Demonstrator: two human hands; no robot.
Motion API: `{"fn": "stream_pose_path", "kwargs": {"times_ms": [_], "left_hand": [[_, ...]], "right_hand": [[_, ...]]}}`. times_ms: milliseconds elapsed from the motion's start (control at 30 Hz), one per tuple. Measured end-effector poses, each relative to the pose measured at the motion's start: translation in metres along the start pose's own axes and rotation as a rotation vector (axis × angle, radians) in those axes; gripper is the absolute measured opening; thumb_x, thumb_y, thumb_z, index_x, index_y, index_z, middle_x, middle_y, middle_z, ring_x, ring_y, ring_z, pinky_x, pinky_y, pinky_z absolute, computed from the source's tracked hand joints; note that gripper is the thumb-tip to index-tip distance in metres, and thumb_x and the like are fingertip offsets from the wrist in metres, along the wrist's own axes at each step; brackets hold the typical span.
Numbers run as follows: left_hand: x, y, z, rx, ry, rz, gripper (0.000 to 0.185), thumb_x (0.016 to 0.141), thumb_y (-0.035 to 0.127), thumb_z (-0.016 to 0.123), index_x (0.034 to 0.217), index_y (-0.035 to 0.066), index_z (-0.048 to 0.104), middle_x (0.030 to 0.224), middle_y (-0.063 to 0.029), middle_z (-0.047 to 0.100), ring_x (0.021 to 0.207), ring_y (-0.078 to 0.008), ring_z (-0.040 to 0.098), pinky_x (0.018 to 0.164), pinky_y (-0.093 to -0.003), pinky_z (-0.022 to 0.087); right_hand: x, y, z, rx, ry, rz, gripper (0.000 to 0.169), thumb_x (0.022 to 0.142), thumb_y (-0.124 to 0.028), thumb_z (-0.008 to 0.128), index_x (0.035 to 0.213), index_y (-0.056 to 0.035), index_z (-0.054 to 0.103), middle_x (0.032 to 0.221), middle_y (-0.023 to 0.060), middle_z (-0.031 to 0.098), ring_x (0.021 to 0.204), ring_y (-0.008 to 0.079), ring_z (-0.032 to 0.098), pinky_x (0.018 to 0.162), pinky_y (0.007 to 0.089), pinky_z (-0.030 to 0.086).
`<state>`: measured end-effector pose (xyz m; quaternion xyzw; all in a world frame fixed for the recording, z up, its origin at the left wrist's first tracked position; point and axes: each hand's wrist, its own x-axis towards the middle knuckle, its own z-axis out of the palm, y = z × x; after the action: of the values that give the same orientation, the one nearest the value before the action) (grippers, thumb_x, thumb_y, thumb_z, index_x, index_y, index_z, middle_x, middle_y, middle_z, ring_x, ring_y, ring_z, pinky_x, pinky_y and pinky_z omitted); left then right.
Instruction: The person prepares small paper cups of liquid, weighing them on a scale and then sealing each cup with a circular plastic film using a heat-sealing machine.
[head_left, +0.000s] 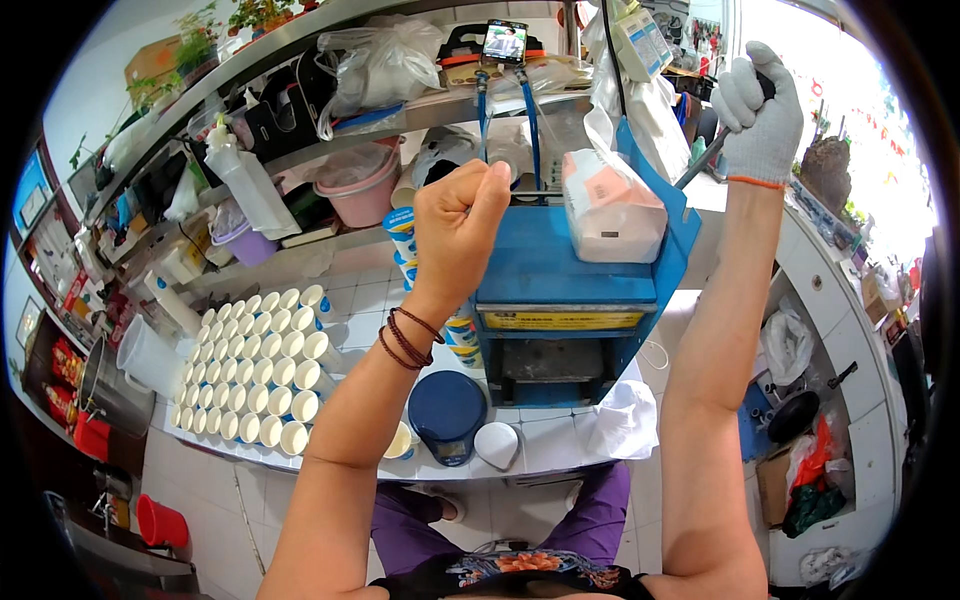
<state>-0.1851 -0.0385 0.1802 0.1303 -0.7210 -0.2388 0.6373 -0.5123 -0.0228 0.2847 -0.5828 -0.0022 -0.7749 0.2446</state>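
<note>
My right hand (759, 120), in a white knitted glove with an orange cuff, is raised and wrapped around the dark grip of a metal lever (700, 160). The lever runs down to a blue metal hand-lever machine (566, 232). My bare left hand (459, 229) is curled into a fist in front of the machine's left side; no object shows in it. A soft pack of tissues (615, 214) sits on the machine's top. Below stand a dark blue kitchen scale (448, 409), a white lid-like piece (496, 445) and a paper cup (397, 441), partly behind my left forearm.
Rows of open paper cups (262, 371) cover the table's left part, beside a white plastic pitcher (150, 356). Stacked cups (405, 244) rise behind my left hand. Crumpled white plastic (626, 420) lies at the right. A phone (505, 41) stands on the crowded shelf.
</note>
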Motion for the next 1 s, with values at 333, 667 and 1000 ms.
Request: {"fn": "stream_pose_path", "kwargs": {"times_ms": [333, 667, 1000], "left_hand": [[0.002, 0.030, 0.013, 0.486, 0.039, 0.478, 0.024, 0.098, 0.012, 0.064, 0.077, 0.002, 0.062, 0.078, -0.0060, 0.056, 0.072, -0.0192, 0.050, 0.067, -0.0324, 0.039], [0.008, 0.019, 0.192, 0.066, 0.084, 0.277, 0.027, 0.100, 0.014, 0.061, 0.076, 0.002, 0.054, 0.073, -0.0148, 0.054, 0.072, -0.0335, 0.051, 0.067, -0.0429, 0.039], [0.007, 0.013, 0.212, 0.022, 0.219, 0.276, 0.041, 0.107, 0.023, 0.055, 0.071, 0.005, 0.053, 0.066, -0.0159, 0.050, 0.066, -0.0364, 0.048, 0.065, -0.0468, 0.037]], "right_hand": [[0.003, 0.000, 0.005, 0.008, 0.012, 0.096, 0.027, 0.107, -0.016, 0.042, 0.103, -0.0054, 0.067, 0.059, -0.0032, 0.035, 0.045, 0.0074, 0.028, 0.040, 0.0249, 0.026], [0.003, -0.001, 0.015, -0.038, 0.111, 0.135, 0.026, 0.105, -0.017, 0.045, 0.104, -0.0045, 0.068, 0.059, -0.0029, 0.035, 0.045, 0.0086, 0.029, 0.041, 0.0262, 0.026], [-0.004, -0.006, 0.049, -0.320, 0.453, 0.076, 0.024, 0.104, -0.025, 0.048, 0.103, -0.0066, 0.064, 0.059, -0.0041, 0.042, 0.042, 0.0088, 0.034, 0.038, 0.0256, 0.026]]}}
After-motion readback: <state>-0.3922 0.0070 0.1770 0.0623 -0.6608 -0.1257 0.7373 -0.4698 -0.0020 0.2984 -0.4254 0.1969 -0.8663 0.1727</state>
